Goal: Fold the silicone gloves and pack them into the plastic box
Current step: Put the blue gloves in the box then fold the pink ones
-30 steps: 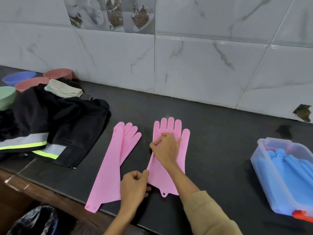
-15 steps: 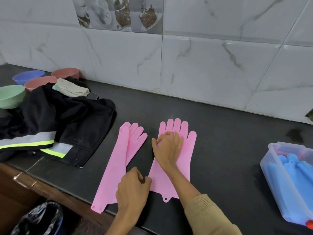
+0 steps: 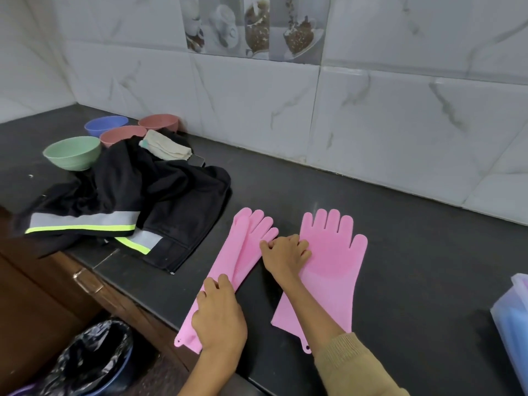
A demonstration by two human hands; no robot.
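Two pink silicone gloves lie on the black counter with their fingers toward the wall. The left pink glove (image 3: pixel 243 252) is folded lengthwise into a narrow strip. My left hand (image 3: pixel 220 315) lies palm down on its cuff end, fingers bent over its right edge. The right pink glove (image 3: pixel 334 252) lies flat and spread out. My right hand (image 3: pixel 285 252) sits on its left edge at the palm, fingers curled on that edge. The clear plastic box (image 3: pixel 514 315) shows at the far right edge with blue gloves inside, mostly cut off.
A black garment with reflective stripes (image 3: pixel 137 201) is heaped at the left, with a folded cloth (image 3: pixel 165 145) on top. Several bowls (image 3: pixel 73 152) stand behind it. A bin lined with a black bag (image 3: pixel 94 358) sits below the counter's front edge.
My left hand has left the right glove's cuff corner and now rests on the left glove's cuff end. My right hand slid to the right glove's left edge. The view turned left.
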